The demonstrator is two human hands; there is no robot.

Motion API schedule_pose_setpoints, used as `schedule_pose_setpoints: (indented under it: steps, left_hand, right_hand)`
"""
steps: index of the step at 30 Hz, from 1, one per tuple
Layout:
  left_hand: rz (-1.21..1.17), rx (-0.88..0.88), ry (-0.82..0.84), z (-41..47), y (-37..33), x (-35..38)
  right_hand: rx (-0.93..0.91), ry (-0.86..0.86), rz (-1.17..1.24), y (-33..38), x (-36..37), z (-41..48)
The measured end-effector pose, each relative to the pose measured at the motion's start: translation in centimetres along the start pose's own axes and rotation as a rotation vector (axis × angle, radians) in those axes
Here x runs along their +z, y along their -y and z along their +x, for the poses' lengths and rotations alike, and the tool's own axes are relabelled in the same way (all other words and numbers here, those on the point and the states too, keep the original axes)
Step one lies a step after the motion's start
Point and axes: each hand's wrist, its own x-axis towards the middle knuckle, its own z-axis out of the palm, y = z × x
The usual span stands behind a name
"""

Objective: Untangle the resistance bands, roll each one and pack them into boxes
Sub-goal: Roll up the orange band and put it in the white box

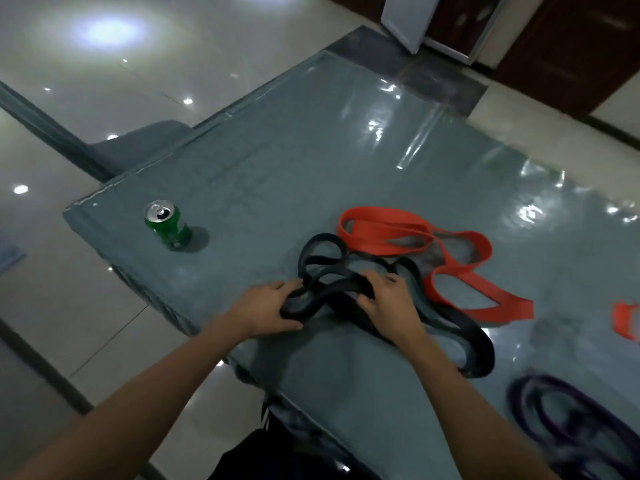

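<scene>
1. Head view: a glossy grey-green worktop point(311, 161) runs diagonally across the picture, with pale shiny floor tiles point(69, 81) around it reflecting ceiling lights.
2. A tangled black band point(478, 344) lies on the near middle of the worktop, its loops twisted over one another, with one long loop trailing toward the right.
3. The left hand point(266, 308) rests on the left part of the tangle, fingers curled around a strand of the black band, thumb lying on the worktop beside it.
4. The right hand point(389, 304) grips the middle of the same tangle from above, fingers closed over a bunch of black strands.
5. The two hands sit close together but do not touch; a stretch of black band runs between them.
6. An orange band point(381, 232) lies just behind and to the right of the black one, spread in flat loops, with one end reaching toward the right; it touches or overlaps the black band near the middle.
7. A second bit of orange band point(625, 320) shows at the right edge, mostly cut off.
8. A purple band point(543, 407) lies in loose coils at the near right corner, blurred and apart from the hands.
9. A green drink can point(166, 225) stands upright near the left corner of the worktop, well apart from the bands.
10. A grey chair point(138, 147) stands beyond the worktop's left edge.
</scene>
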Motion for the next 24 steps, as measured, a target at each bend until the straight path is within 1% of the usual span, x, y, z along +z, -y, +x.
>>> schedule_pose_setpoints:
  steps: [3, 5, 7, 9, 12, 15, 17, 21, 24]
  left_hand:
    - [-0.149, 0.106, -0.055, 1.4, -4.4, 0.7]
    - [-0.240, 0.184, -0.120, 2.5, -6.8, 1.0]
    - [-0.244, 0.270, -0.202, 4.1, -8.7, 0.9]
    - [-0.185, 0.343, -0.234, 5.7, -10.6, 0.4]
    - [-0.094, 0.458, -0.201, 7.7, -14.2, 0.0]
    - [0.013, 0.587, -0.140, 9.0, -18.4, 0.9]
    - [0.100, 0.649, -0.090, 9.2, -21.3, 2.2]
    - [0.206, 0.772, -0.028, 8.5, -26.5, 5.6]
    - [0.326, 0.862, 0.011, 7.6, -29.3, 8.3]
  right_hand:
    - [0.044, -0.080, 0.109, -1.0, -3.7, -1.5]
    - [0.135, -0.131, 0.128, -1.9, -5.8, -3.4]
    - [0.255, -0.172, 0.127, -3.2, -7.6, -5.9]
    - [0.358, -0.197, 0.132, -4.5, -9.1, -8.6]
    - [0.496, -0.191, 0.164, -6.3, -10.3, -13.4]
    - [0.681, -0.198, 0.237, -8.0, -9.6, -19.4]
    - [0.782, -0.173, 0.289, -8.8, -8.8, -23.5]
    - [0.865, -0.118, 0.359, -9.5, -6.9, -30.7]
    - [0.914, -0.115, 0.387, -10.1, -5.5, -35.2]
